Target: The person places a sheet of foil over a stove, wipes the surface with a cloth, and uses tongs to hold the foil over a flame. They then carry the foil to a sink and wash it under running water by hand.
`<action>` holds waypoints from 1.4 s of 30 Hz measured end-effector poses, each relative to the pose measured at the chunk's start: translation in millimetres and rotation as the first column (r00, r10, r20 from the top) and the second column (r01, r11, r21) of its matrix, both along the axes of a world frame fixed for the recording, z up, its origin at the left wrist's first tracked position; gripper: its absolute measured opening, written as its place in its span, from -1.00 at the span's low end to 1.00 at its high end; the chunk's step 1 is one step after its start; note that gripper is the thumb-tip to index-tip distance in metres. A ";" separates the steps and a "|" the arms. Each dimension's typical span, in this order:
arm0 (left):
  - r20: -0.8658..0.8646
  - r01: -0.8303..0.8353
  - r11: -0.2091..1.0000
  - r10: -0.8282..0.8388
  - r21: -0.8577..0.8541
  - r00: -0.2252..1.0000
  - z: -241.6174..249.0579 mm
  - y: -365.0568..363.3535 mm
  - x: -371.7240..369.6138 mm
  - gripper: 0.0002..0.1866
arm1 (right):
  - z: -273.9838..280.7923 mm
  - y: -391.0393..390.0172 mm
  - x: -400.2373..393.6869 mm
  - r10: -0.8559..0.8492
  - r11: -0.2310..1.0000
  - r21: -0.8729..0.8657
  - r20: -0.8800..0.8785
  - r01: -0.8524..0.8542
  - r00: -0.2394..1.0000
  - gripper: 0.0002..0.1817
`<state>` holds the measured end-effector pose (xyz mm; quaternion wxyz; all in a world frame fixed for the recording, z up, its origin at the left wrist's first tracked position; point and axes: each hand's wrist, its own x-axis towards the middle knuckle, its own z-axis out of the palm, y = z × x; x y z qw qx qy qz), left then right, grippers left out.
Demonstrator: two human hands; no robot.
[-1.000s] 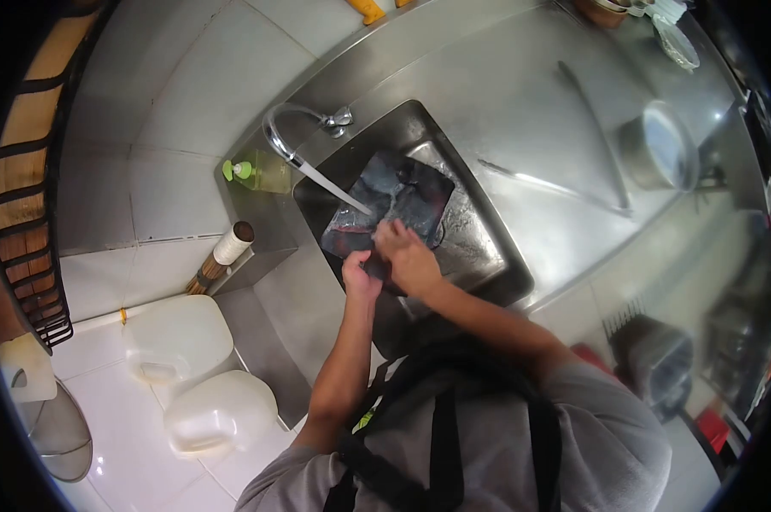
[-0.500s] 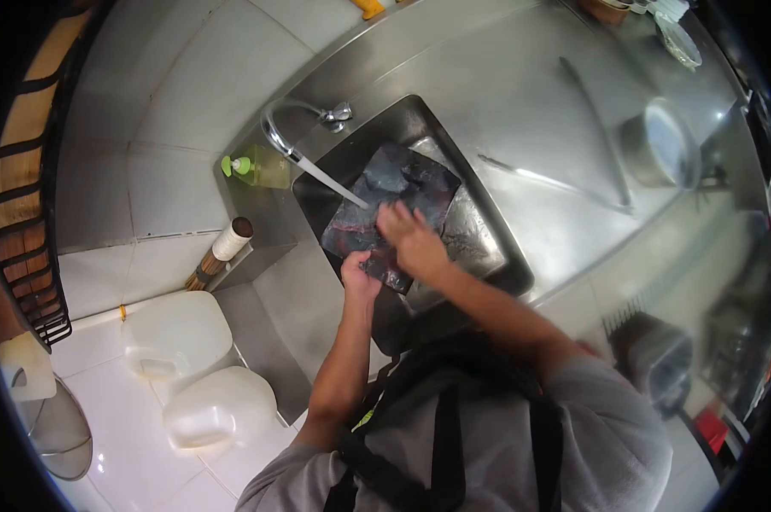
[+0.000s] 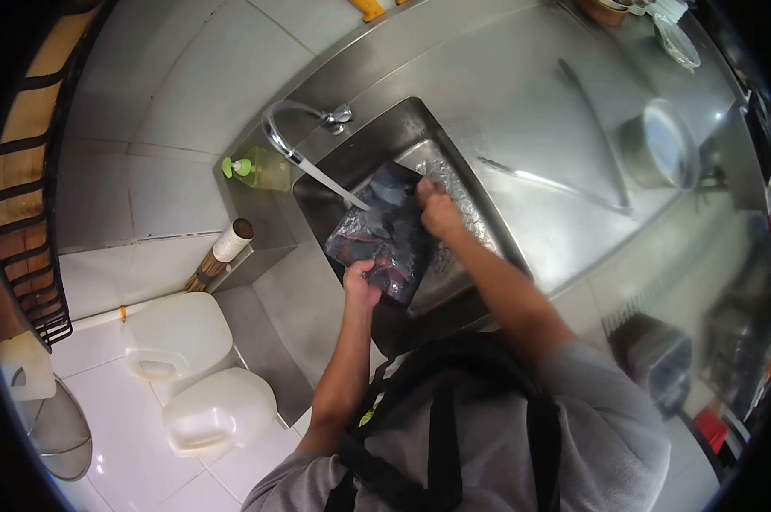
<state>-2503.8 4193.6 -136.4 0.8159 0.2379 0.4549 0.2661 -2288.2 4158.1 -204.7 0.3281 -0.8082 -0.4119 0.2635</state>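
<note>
A dark, wet, flat rectangular slab [image 3: 384, 224], grey-black with reddish patches, is tilted inside the steel sink [image 3: 505, 247]. From the tap [image 3: 285, 147] a stream of water falls onto its upper left part and spreads over the surface. My left hand [image 3: 362, 283] grips the slab's lower left edge, thumb on top and fingers hidden beneath. At the opposite, right-hand edge is my right hand [image 3: 438, 210], its fingers curled over the rim. Water ripples on the sink floor to the right of the slab.
A soap bottle [image 3: 268, 168] with a green pump stands left of the tap. On the steel counter lie a long thin metal rod [image 3: 539, 179] and a round metal pot [image 3: 659, 143]. White plastic jugs [image 3: 178, 335] stand on the floor at the left, near a bundled brush [image 3: 223, 249].
My right hand has moved from the middle of the slab up to its right edge. The slab has turned and tilted, and water now sheets across its lower part.
</note>
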 end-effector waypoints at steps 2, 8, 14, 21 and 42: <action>0.023 -0.021 0.999 0.020 0.034 1.000 -9.6 0.2 -8.7 -0.71 | -1.0 -10.5 22.6 -0.004 0.992 0.122 0.131 -0.012 0.991 -0.53; 0.132 -0.129 0.990 0.134 -0.049 0.982 -2.0 -7.2 -20.5 -0.63 | -2.0 -73.9 6.7 -0.556 0.811 -0.047 -0.368 0.583 0.745 -0.41; 0.193 -0.082 0.992 0.099 -0.093 0.976 -11.7 -11.5 -32.8 -0.58 | 20.8 -80.7 18.4 -0.331 0.873 0.404 0.075 0.275 0.941 -0.59; 0.155 -0.170 0.985 0.172 -0.027 0.973 1.8 -20.8 -50.4 -0.53 | 88.5 -25.9 47.3 -0.164 0.974 0.180 0.160 0.135 0.973 -0.60; -0.519 0.539 0.627 -0.240 0.562 0.820 72.5 37.1 -10.4 -0.37 | 148.8 54.3 93.9 0.844 0.520 -0.008 -0.148 -0.854 0.516 -0.64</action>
